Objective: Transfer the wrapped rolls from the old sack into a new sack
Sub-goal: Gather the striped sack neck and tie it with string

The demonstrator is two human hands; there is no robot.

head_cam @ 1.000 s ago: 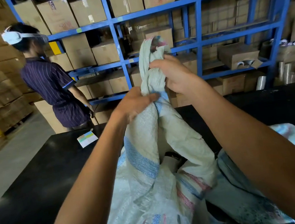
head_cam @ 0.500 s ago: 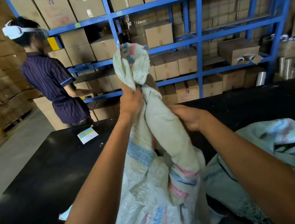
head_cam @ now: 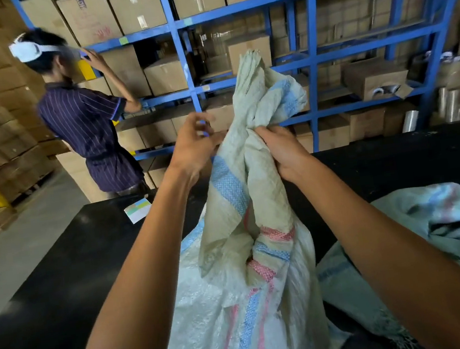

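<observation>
A full woven sack (head_cam: 239, 303), pale green-white with blue and pink stripes, stands on the black table (head_cam: 62, 282) between my arms. Its twisted neck (head_cam: 261, 106) rises above my hands. My right hand (head_cam: 281, 150) grips the gathered neck from the right. My left hand (head_cam: 193, 147) is at the neck's left edge, fingers spread and loosely touching the fabric. A second, crumpled bluish sack (head_cam: 446, 223) lies flat on the table to the right. No wrapped rolls are visible; the sack's contents are hidden.
A person in a striped shirt (head_cam: 87, 128) with a white headset stands beyond the table's far left corner, reaching into blue shelving (head_cam: 313, 56) full of cardboard boxes. A small paper card (head_cam: 138, 210) lies on the table. Shiny rolls (head_cam: 458, 105) stand at far right.
My left hand has let go of the sack's top and dropped to the neck's left side with fingers apart. My right hand moved up and now holds the neck. The other person raised an arm.
</observation>
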